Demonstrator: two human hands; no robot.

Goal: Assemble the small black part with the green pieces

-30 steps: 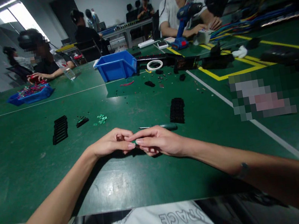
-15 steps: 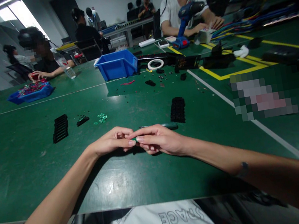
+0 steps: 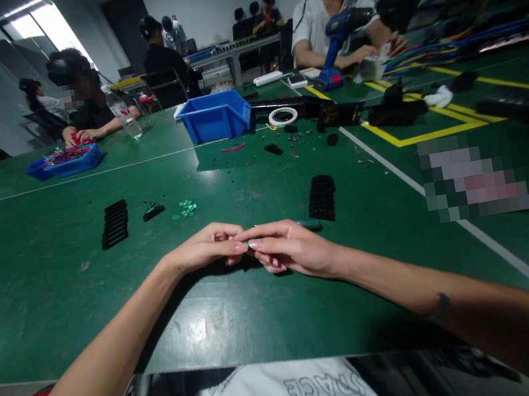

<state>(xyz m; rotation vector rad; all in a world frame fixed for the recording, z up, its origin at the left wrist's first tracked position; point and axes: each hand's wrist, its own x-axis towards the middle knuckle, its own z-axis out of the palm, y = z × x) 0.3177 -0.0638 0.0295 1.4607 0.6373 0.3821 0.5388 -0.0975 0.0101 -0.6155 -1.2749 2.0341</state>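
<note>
My left hand (image 3: 211,245) and my right hand (image 3: 298,246) meet above the table, fingers closed, thumb tips almost touching. Between those tips they pinch a small green piece (image 3: 248,245), mostly hidden by the fingers. Just behind my right hand lies a slim tool with a dark green handle (image 3: 310,225), partly covered by the fingers. A black slotted plastic part (image 3: 321,198) rests beyond my right hand. Past my left hand are a loose pile of small green pieces (image 3: 188,208), a black part with bits on it (image 3: 153,210) and a black ladder-like rack (image 3: 115,224).
Farther back on the green table (image 3: 55,280) stand a blue bin (image 3: 215,117), a white tape ring (image 3: 283,116) and a blue tray of wires (image 3: 63,165). A cordless drill (image 3: 334,54) stands near a co-worker at the back right. Small scraps lie scattered mid-table.
The whole view has shifted slightly to the right. My hands keep their pinch, and less of the green piece shows between the thumbs.
</note>
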